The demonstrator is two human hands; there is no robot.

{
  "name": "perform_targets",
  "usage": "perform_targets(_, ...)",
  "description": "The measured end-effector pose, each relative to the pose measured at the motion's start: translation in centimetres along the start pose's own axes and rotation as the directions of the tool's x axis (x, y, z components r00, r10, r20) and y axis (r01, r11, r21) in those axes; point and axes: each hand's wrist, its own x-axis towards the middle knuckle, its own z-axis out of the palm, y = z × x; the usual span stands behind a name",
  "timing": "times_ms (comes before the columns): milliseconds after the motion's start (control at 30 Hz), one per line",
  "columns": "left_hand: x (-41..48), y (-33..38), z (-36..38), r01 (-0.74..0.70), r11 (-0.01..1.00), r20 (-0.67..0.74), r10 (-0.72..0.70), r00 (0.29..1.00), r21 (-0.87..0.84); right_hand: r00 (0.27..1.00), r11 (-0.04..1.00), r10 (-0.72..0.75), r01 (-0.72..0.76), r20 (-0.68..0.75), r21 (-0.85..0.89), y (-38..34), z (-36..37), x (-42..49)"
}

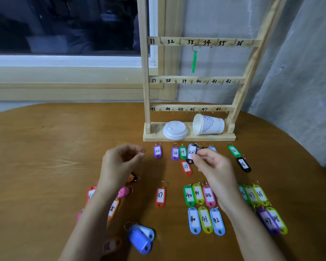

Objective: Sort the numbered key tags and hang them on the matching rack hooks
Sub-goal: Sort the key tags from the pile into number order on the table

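A wooden rack with hooks numbered 31 to 48 stands at the back of the table. One green tag hangs from hook 33. My right hand pinches a black tag just in front of the rack's base. My left hand hovers with curled fingers and pinches a small key ring at its fingertips. Numbered tags lie in rows on the table: purple 26, purple 28, red 29, red 37, green 40, black 36.
A white lid and a tipped paper cup sit on the rack's base. Unsorted tags lie under my left forearm, with two blue tags near the front. More tags 47 and 48 lie at the right. A window sill runs behind.
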Motion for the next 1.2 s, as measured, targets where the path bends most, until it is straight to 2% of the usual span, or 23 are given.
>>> perform_targets(133,-1.1,-0.6,0.5,-0.071,0.992,0.127,0.058,0.990,0.103,1.000,1.000,-0.003,0.003,-0.024,0.020,0.5,0.0,-0.4)
perform_targets(200,-1.1,-0.7,0.6,-0.089,0.986,0.141,0.069,0.988,0.138,0.999,1.000,-0.002,0.002,-0.036,0.019,0.7,-0.1,-0.5)
perform_targets(533,-0.4,-1.9,-1.1,-0.116,0.961,-0.020,0.125,0.992,0.251,0.998,0.999,-0.048,0.048,-0.042,0.004,0.9,-0.5,-0.7)
perform_targets(667,0.0,-2.5,-2.3,-0.043,0.951,-0.153,0.094,0.984,0.306,0.998,0.999,-0.051,0.051,-0.047,-0.001,1.1,-0.5,-0.8)
perform_targets(800,0.2,-2.7,-2.6,-0.017,0.940,-0.179,0.082,0.980,0.339,0.998,0.998,-0.056,0.055,-0.030,-0.029,1.2,-0.4,-0.9)
perform_targets(1033,0.6,-3.8,-1.4,-0.085,0.895,-0.073,0.130,0.989,0.439,0.999,0.999,-0.043,0.042,-0.021,-0.017,1.3,-0.2,-0.8)
perform_targets(1200,1.0,-3.4,-0.2,-0.229,0.834,0.129,0.189,0.973,0.502,0.999,0.999,-0.047,0.047,0.002,-0.023,1.2,0.0,-0.9)
